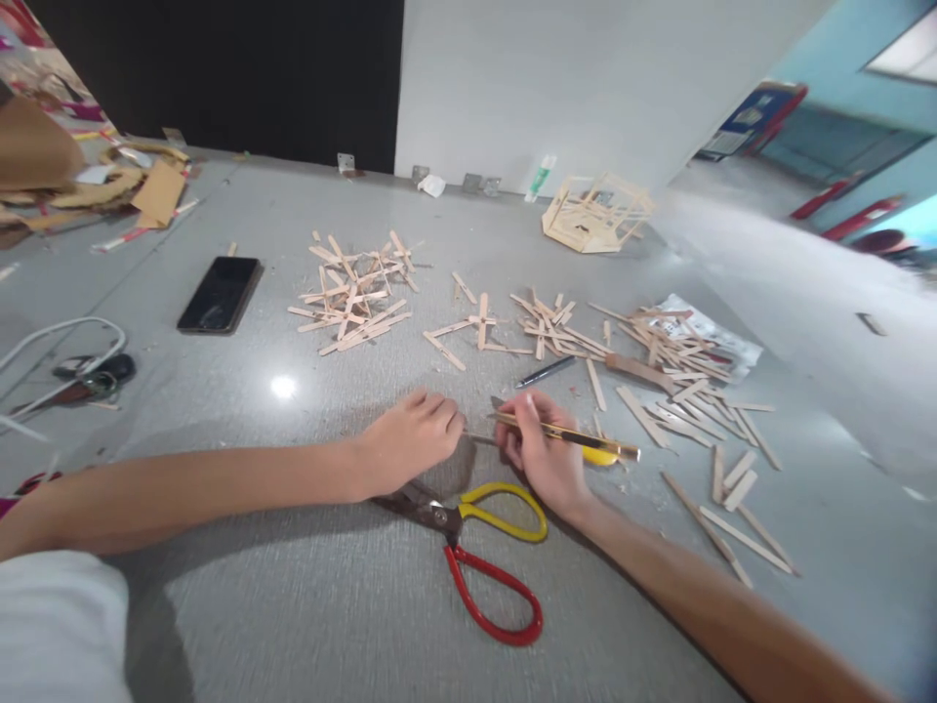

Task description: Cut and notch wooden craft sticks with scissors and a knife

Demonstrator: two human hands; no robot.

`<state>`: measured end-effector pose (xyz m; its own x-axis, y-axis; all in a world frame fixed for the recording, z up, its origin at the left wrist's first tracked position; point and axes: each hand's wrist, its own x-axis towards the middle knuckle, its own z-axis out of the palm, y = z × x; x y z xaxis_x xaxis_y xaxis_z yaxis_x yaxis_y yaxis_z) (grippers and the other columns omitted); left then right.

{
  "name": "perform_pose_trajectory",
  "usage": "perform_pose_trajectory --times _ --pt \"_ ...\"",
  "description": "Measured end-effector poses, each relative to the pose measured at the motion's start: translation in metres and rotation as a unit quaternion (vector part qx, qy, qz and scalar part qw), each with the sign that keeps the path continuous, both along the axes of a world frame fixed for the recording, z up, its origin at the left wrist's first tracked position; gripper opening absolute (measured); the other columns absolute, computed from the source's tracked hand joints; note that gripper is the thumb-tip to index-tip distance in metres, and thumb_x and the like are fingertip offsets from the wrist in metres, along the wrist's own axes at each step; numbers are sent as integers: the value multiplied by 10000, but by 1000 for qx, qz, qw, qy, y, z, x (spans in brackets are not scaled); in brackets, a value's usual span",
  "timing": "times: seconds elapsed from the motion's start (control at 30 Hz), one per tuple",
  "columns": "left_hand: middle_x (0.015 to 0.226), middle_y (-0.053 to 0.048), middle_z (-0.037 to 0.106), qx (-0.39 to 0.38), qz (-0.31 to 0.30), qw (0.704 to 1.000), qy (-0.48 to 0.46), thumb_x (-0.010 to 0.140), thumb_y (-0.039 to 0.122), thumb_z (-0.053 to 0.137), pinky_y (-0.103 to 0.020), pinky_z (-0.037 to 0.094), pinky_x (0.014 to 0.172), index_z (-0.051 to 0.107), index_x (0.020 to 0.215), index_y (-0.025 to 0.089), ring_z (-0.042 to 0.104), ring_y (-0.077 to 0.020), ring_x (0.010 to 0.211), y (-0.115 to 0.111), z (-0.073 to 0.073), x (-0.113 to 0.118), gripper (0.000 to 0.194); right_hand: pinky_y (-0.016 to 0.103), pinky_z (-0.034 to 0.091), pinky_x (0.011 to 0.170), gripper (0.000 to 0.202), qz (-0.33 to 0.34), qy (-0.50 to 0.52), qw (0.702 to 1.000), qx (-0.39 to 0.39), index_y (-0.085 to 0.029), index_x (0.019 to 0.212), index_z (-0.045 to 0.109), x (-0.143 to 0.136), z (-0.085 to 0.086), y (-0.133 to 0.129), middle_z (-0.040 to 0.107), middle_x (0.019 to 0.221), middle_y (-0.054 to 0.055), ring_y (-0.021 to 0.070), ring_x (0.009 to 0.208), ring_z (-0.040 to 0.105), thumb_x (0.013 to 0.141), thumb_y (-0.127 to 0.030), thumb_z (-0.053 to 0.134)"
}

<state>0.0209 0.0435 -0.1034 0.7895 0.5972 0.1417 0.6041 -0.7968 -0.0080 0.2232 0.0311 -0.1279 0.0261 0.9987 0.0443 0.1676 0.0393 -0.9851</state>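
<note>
My right hand [546, 454] is closed around a slim gold-and-black craft knife [586, 436], its pointed end toward the left. Between my two hands runs a thin stick [479, 437]; the curled fingers of my left hand [417, 439] grip its left end. Just below them lies a pair of scissors [441, 517] with one yellow and one red handle, its blades partly behind my left wrist. A yellow object [600, 455] shows under the knife, mostly hidden by my right hand. Beyond the knife, a dark pen [546, 372] rests on the table.
Loose wooden sticks lie in piles at the left [355, 303], centre and right [680, 371]. A hexagonal stick frame [596, 215] and a glue tube [540, 179] stand at the back. Leftward are a phone [220, 295], a white cable [109, 332] and cardboard scraps [159, 195].
</note>
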Motion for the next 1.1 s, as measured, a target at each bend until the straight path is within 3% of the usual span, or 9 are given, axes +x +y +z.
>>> perform_pose_trajectory --times 0.1,0.23,0.33,0.47,0.7,0.83,1.0,1.1 --pt "826 -54 662 -13 28 999 -31 900 -26 542 -284 468 680 586 977 121 641 -191 744 4 -2 -4 172 215 268 321 525 -41 -5 998 43 -185 1087 642 3 -4 -4 574 524 -47 92 326 383 997 -668 455" --pt "788 -8 613 -29 23 987 -154 1033 103 433 -243 443 616 535 943 171 574 -141 674 5 8 -10 153 232 391 422 353 -35 -82 986 139 -217 1155 698 10 -12 -14 597 628 -23 115 467 513 1034 -495 517" --pt "784 15 619 -87 9 942 -323 1062 179 452 -199 435 601 544 933 184 546 -98 643 -2 22 -11 158 254 468 503 236 -26 -121 973 197 -240 1163 706 13 -11 -19 623 644 -19 135 536 590 1035 -366 553" --pt "769 27 653 -190 44 897 -397 1011 173 568 -181 446 628 590 926 187 572 -82 661 -12 41 -10 89 240 501 475 134 -32 -79 969 232 -241 1074 710 12 8 -23 677 667 -27 112 488 594 1019 -258 589" --pt "816 -6 733 -412 70 805 -420 1012 275 591 -219 507 659 561 979 199 668 -124 733 -22 62 -11 88 195 503 418 126 -5 -61 959 278 -242 1033 678 7 46 -33 691 633 -41 98 455 635 1035 -210 556" --pt "845 -14 752 -490 56 768 -407 1030 309 567 -231 525 687 591 1135 193 658 -117 711 -26 69 -11 159 197 510 444 112 5 -59 958 280 -246 1033 671 8 53 -35 685 627 -48 97 470 635 1038 -225 561" --pt "860 -30 748 -565 39 727 -389 1032 321 561 -248 550 731 634 1116 177 653 -116 708 -24 72 -10 182 201 495 441 126 8 -84 959 272 -243 970 670 9 59 -37 672 591 -52 96 451 614 1039 -278 571" --pt "886 -50 754 -609 31 697 -377 1031 323 563 -250 546 703 634 1123 174 662 -119 696 -23 72 -10 189 218 490 425 218 0 -108 968 227 -245 911 667 9 62 -39 655 543 -43 111 422 611 1043 -381 559"
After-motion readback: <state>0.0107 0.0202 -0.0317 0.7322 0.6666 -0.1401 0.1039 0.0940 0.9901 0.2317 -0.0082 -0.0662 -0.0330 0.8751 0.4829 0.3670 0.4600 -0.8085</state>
